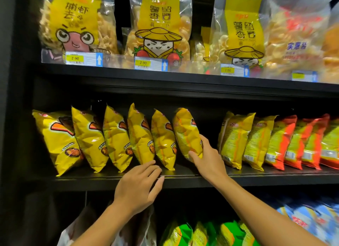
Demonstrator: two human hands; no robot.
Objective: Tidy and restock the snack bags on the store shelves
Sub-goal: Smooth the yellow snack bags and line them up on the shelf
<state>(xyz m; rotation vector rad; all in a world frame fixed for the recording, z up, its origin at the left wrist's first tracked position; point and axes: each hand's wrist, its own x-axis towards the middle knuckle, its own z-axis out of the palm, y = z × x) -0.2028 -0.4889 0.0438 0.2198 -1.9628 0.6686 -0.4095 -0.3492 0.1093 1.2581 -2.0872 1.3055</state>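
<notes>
Several yellow snack bags stand in a leaning row on the middle shelf. My right hand grips the lower end of the rightmost yellow bag, thumb in front and fingers behind it. My left hand reaches over the shelf's front edge with fingers fairly straight, its fingertips at the bottom of the neighbouring yellow bags. It holds nothing.
Yellow-and-red bags stand to the right on the same shelf, past a dark gap. Large clear bags of crisps with price tags fill the upper shelf. Green bags and blue bags lie on the shelf below.
</notes>
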